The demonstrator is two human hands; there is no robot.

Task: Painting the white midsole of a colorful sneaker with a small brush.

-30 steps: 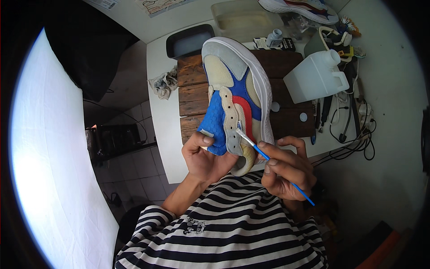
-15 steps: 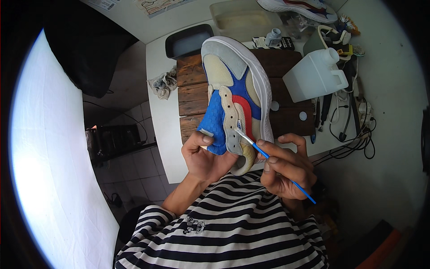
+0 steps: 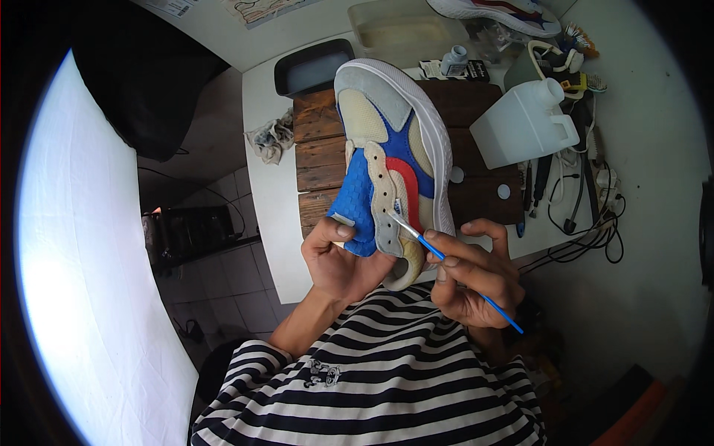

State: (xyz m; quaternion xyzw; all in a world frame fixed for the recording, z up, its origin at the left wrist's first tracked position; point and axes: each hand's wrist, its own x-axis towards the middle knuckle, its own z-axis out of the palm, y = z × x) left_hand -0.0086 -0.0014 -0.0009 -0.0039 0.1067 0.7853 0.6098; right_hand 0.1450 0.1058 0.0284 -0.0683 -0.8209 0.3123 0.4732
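Note:
A sneaker (image 3: pixel 416 141) with cream, blue, red and grey panels is held up over the table, toe pointing away from me. My left hand (image 3: pixel 338 260) grips it near the ankle opening, thumb on the blue tongue (image 3: pixel 355 201) and fingers underneath. No laces run through the eyelet strip (image 3: pixel 379 175), which is grey at its near end and beige farther up. Between the fingers of my right hand (image 3: pixel 480 275) is a thin blue paintbrush (image 3: pixel 433 249). Its bristle tip meets the strip's edge beside the eyelets.
Behind the shoe lies a dark wooden board (image 3: pixel 316 141). A white jug (image 3: pixel 520 126) stands right of it, near brushes and tangled cables (image 3: pixel 595 238). Farther back are a small paint bottle (image 3: pixel 454 61), a black tray (image 3: pixel 312 67), a clear tub (image 3: pixel 401 30) and another sneaker (image 3: pixel 506 16). A crumpled rag (image 3: pixel 270 140) lies left.
The rear end of the paintbrush has shifted very slightly upward, with a small movement of my right hand. The shoe and my left hand stay practically where they were.

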